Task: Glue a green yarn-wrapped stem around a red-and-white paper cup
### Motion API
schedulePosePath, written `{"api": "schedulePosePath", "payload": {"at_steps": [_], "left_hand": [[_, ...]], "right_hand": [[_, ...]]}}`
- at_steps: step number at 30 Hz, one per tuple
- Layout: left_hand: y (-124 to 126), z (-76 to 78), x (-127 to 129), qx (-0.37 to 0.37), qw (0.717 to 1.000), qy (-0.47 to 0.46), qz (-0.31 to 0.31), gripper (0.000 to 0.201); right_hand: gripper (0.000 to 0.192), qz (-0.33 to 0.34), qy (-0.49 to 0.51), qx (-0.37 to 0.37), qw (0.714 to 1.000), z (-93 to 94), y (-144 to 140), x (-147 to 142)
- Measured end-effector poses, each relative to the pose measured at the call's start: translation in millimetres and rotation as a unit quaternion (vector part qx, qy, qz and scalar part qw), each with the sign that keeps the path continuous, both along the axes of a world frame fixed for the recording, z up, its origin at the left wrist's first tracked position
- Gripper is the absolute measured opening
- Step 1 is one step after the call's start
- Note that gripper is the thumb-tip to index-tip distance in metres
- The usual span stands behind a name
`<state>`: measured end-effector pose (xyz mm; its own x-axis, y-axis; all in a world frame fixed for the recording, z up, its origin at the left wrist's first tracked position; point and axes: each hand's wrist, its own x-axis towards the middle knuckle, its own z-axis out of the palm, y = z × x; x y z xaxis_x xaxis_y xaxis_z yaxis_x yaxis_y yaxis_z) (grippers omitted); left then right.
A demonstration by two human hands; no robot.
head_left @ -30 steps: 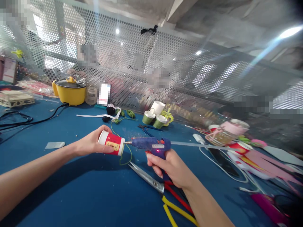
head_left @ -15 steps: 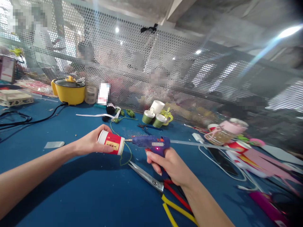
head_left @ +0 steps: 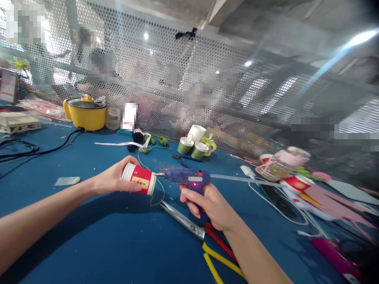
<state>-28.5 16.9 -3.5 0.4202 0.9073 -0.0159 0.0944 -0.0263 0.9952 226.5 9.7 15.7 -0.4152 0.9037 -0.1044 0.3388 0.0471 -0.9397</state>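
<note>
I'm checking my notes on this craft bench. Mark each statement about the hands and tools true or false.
1. The left hand holds a red paper cup on its side. True.
2. The right hand holds scissors. False: it holds a blue glue gun; the scissors lie on the blue table.
3. The gun's nozzle points at the cup's end. True.
4. The yellow pot has no lid. False: a lid sits on it.
</note>
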Motion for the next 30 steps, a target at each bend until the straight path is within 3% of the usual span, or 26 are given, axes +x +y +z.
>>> {"api": "schedulePosePath", "payload": {"at_steps": [14, 20, 27, 30], "left_hand": [[-0.1, 0.6, -0.7, -0.002, 1.000, -0.005, 0.001, 0.047], [-0.7, 3.8, 1.0, -0.022, 1.000, -0.010, 0.009, 0.047], [-1.4, 2.9, 0.3, -0.020, 1.000, -0.012, 0.002, 0.047], [-1.2, 2.3, 0.3, -0.022, 1.000, -0.006, 0.006, 0.047]], "right_hand": [[0.027, -0.010, 0.026, -0.017, 0.999, -0.4, 0.6, -0.6], [0.027, 0.021, 0.024, -0.039, 0.999, 2.0, -2.1, 0.3], [0.027, -0.008, 0.032, -0.024, 0.999, 0.6, 0.5, -1.9], [0.027, 0.012, 0.022, -0.024, 0.999, 3.0, -1.9, -0.9]]}}
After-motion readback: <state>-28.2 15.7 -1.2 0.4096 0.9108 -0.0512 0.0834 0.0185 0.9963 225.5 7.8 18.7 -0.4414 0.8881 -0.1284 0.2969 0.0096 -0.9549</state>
